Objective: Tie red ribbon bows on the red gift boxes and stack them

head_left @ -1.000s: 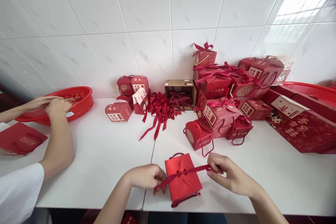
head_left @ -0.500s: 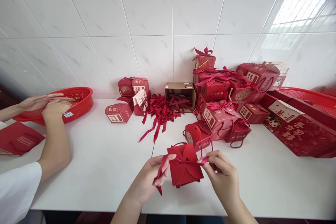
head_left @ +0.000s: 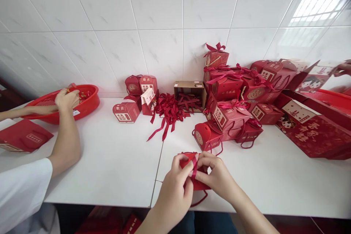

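A small red gift box (head_left: 199, 184) sits near the front edge of the white table (head_left: 115, 164), mostly covered by my hands. My left hand (head_left: 175, 186) and my right hand (head_left: 216, 175) are pressed together over the box top, both pinching a dark red ribbon (head_left: 194, 163) that loops up between the fingers. A cord handle of the box hangs out below my hands. Just behind lies another small red box with a handle (head_left: 207, 137).
A pile of finished red gift boxes (head_left: 233, 95) stands at the back right, loose ribbons (head_left: 168, 111) and a cardboard box (head_left: 189, 93) at the back centre. A co-worker's hands (head_left: 65, 98) reach into a red basket (head_left: 74, 104) at left. Another person's hand (head_left: 341, 68) shows far right.
My hands have come together over the box, drawing the ribbon ends in from the sides to the top. The co-worker's hands have moved further into the red basket.
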`<action>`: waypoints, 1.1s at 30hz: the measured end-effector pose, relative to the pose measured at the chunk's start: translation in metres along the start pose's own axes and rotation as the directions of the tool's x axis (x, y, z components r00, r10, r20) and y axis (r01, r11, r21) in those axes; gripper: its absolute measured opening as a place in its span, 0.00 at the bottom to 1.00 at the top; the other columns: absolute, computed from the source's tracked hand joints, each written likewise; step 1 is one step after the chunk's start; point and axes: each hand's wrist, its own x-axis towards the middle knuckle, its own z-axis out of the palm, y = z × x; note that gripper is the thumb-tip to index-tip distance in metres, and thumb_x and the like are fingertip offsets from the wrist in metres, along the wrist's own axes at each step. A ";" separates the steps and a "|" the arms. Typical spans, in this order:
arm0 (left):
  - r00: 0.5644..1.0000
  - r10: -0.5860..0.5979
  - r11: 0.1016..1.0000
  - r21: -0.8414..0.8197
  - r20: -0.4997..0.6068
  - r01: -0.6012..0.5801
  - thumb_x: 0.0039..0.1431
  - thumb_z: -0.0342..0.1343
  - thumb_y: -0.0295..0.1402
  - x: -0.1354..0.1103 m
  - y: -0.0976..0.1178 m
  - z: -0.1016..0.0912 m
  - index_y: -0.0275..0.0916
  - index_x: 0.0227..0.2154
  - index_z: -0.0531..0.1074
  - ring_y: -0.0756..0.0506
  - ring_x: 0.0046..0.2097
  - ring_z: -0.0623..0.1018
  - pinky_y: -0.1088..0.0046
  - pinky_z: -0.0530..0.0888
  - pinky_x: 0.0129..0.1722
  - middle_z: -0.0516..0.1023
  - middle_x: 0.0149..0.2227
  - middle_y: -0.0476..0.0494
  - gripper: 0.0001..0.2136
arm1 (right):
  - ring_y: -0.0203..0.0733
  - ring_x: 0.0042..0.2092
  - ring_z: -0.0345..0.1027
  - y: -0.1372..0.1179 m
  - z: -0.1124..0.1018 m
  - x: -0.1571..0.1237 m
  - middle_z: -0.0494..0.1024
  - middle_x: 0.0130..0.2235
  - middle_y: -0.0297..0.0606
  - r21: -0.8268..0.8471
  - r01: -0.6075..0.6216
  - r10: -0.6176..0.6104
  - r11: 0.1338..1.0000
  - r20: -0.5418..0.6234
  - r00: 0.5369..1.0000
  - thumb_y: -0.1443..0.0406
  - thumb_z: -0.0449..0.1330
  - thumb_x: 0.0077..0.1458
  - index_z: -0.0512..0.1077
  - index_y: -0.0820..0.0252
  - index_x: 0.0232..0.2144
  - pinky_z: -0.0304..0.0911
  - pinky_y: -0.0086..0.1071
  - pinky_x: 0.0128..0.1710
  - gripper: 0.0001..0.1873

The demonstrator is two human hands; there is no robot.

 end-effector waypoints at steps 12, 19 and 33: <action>0.991 0.053 0.980 -0.197 0.121 -0.028 0.62 0.44 0.27 0.013 -0.008 -0.018 0.44 0.36 0.77 0.47 0.39 0.74 0.71 0.73 0.40 0.70 0.45 0.42 0.15 | 0.33 0.28 0.57 -0.005 -0.009 0.006 0.64 0.24 0.29 -0.173 0.053 -0.029 0.983 0.141 0.990 0.75 0.55 0.38 0.60 0.59 0.19 0.53 0.26 0.26 0.08; 1.000 -0.007 0.977 -0.212 0.027 0.013 0.61 0.46 0.27 0.013 -0.007 -0.007 0.41 0.30 0.71 0.47 0.40 0.73 0.73 0.72 0.41 0.70 0.40 0.43 0.10 | 0.34 0.28 0.58 -0.009 -0.004 0.006 0.63 0.25 0.31 -0.234 0.086 -0.051 0.968 0.152 0.987 0.74 0.54 0.42 0.59 0.59 0.18 0.53 0.27 0.26 0.08; 0.972 -0.234 0.889 -0.400 0.027 0.225 0.61 0.42 0.34 0.003 -0.044 -0.027 0.40 0.26 0.64 0.42 0.51 0.69 0.66 0.70 0.47 0.67 0.46 0.40 0.10 | 0.36 0.29 0.56 0.015 -0.021 -0.001 0.62 0.28 0.32 -0.231 0.048 -0.039 0.972 0.042 0.998 0.75 0.51 0.40 0.51 0.57 0.19 0.54 0.29 0.28 0.12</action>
